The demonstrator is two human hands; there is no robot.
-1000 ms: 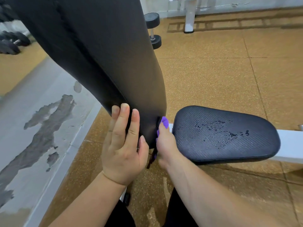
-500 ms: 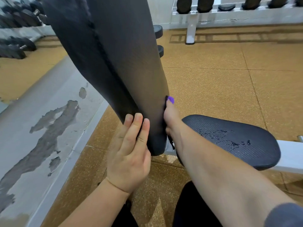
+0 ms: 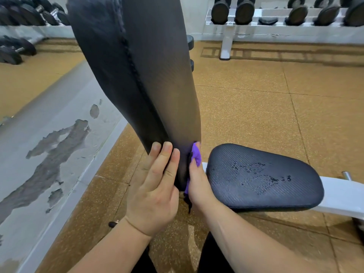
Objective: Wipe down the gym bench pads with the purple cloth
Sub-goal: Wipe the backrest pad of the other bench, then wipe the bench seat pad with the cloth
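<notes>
The tall black back pad [image 3: 137, 75] stands tilted through the upper middle of the frame, its lower end coming down between the person's two hands at the centre. The left hand [image 3: 155, 192] lies flat against the pad's near face, with fingers [image 3: 167, 154] straight and pressed together, pointing up. The right hand [image 3: 197, 186] presses the purple cloth [image 3: 196, 155] against the pad's right edge. The cloth bunches over that hand and a strip of it shows below the palm, but the fingers are mostly hidden, so I cannot tell whether they curl round it. Just right of the hands the seat pad [image 3: 266, 178] lies flat on a white frame [image 3: 342, 196], with water droplets [image 3: 256, 174] beaded on top. A dumbbell rack [image 3: 226, 44] lines the upper right.
</notes>
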